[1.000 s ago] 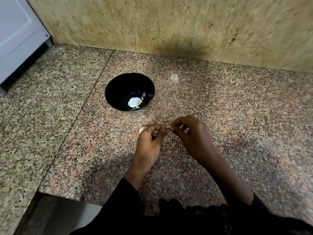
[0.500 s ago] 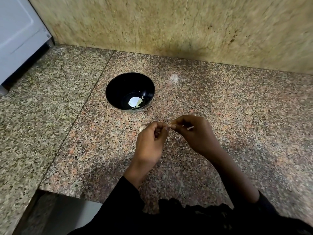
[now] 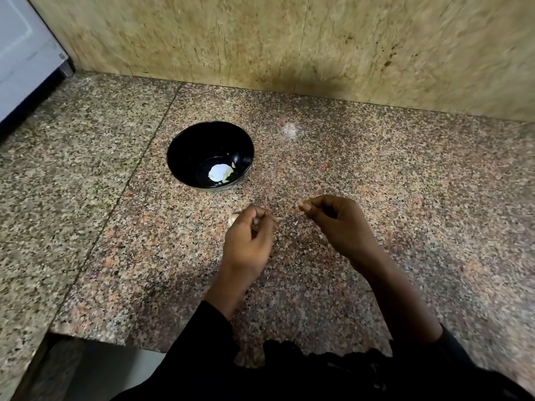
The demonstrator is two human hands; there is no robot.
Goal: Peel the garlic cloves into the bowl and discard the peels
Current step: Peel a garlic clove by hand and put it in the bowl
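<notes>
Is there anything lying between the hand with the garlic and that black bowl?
Nothing visible does. The left hand holds the garlic clove just short of the black bowl, with only bare granite counter between them.

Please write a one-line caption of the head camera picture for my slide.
Two hands, left and right, peel garlic above a granite counter beside a black bowl.

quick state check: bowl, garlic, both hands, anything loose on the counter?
black bowl: upright, holds pale peeled garlic.
garlic clove: on the counter, beside the left hand.
left hand: curled; grip contents hidden.
right hand: fingers pinched; contents unclear.
pale scrap: lies right of the bowl.
</notes>
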